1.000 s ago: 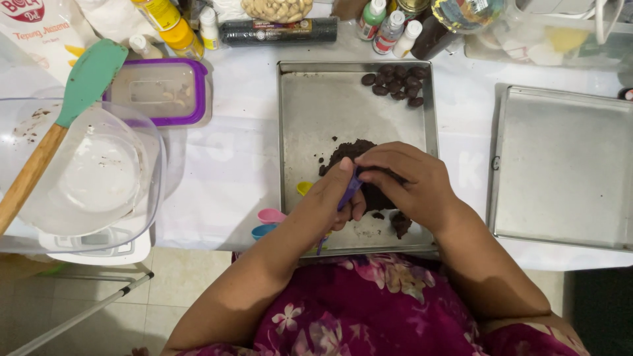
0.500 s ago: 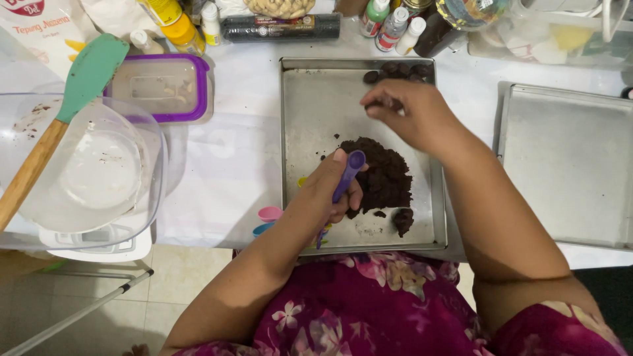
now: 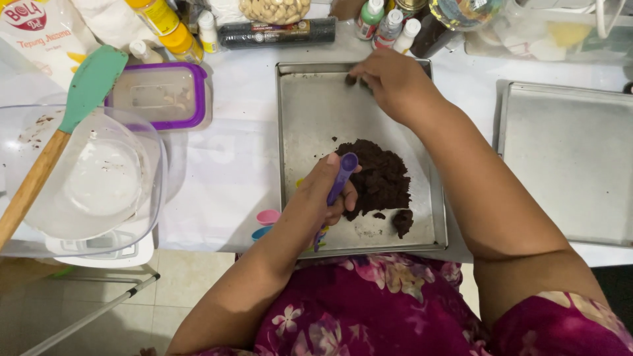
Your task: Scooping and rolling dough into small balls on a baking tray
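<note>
White flour bag (image 3: 39, 33), top-left corner

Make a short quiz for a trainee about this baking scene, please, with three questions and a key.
1. True or false: the left hand holds a purple scoop.
2. Where is the right hand? A) at the tray's far edge B) in the clear bowl
3. What lies in the middle of the metal tray?

Key: 1 true; 2 A; 3 a mound of dark dough.
</note>
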